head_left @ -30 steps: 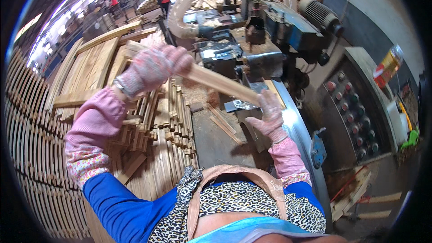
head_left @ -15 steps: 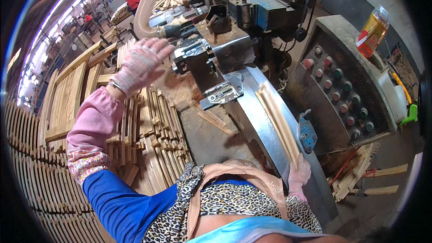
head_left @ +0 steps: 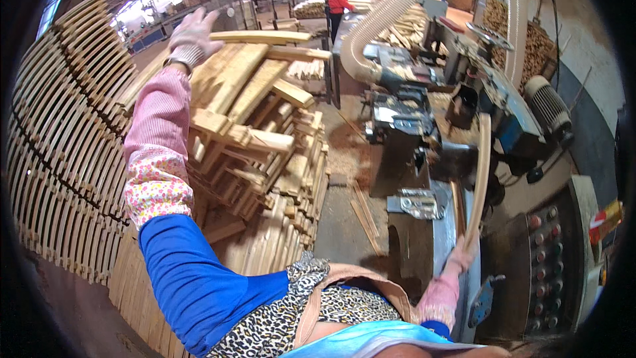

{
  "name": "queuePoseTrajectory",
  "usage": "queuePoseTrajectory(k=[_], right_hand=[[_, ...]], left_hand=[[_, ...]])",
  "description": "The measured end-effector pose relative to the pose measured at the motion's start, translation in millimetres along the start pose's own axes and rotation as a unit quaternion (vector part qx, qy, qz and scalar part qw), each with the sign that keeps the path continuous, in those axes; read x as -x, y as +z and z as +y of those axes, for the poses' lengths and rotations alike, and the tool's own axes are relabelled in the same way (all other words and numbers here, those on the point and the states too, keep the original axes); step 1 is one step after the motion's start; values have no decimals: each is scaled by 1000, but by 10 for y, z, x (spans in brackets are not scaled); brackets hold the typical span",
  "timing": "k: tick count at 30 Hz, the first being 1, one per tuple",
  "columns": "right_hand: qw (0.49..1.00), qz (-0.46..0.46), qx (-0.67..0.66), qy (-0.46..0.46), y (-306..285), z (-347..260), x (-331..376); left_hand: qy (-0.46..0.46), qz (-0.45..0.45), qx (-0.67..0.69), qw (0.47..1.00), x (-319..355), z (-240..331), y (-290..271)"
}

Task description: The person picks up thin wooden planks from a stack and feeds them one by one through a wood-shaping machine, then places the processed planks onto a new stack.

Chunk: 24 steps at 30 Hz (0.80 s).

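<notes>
My left hand [head_left: 192, 38], in a knit glove, is stretched out far to the left with its fingers spread. Nothing is in it; it hovers by the far end of a pile of wooden boards [head_left: 228, 83], near a yellowish plank [head_left: 262, 37], and I cannot tell whether it touches the wood. At the right, my gloved right hand [head_left: 458, 258] is closed round the near end of a slim curved wooden strip [head_left: 483, 172], which points up and away over the metal machine bed [head_left: 442, 225]. Another piece of wood [head_left: 457, 207] lies on the bed beside it.
A woodworking machine [head_left: 507, 103] with hoses [head_left: 371, 33] stands ahead on the right, a control panel [head_left: 546, 272] nearer. Stacked curved slats [head_left: 66, 152] fill the left. Loose strips [head_left: 366, 215] lie on a sawdust-strewn surface. A person in red [head_left: 339, 1] stands far off.
The view has swung left. My left hand has moved from beside the machine out to the board pile. The strip in my right hand now points up, raised from the bed.
</notes>
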State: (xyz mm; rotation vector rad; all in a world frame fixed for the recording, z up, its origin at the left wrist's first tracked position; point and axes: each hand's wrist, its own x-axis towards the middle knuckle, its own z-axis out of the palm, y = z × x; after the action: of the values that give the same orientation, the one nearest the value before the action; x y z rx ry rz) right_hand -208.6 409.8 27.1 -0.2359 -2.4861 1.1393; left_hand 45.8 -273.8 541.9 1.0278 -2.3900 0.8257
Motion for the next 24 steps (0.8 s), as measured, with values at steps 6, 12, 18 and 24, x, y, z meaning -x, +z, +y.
queuePoseTrajectory(k=[6,12,18,24], right_hand=[[939,-75,317,-114,-1427,801,1447],[909,78,397,-102,-2183,1519,2113],[932,34,356,63,-1202,1106,1519],[950,-2,307,52,-448,638,511]], left_hand=[[-259,-160,-94,948,-26,-1451,719],[-338,-265,7,903,284,-2223,741],[-276,-288,35,916,247,-2166,1096],[-242,-194,-19,951,439,-1482,659]])
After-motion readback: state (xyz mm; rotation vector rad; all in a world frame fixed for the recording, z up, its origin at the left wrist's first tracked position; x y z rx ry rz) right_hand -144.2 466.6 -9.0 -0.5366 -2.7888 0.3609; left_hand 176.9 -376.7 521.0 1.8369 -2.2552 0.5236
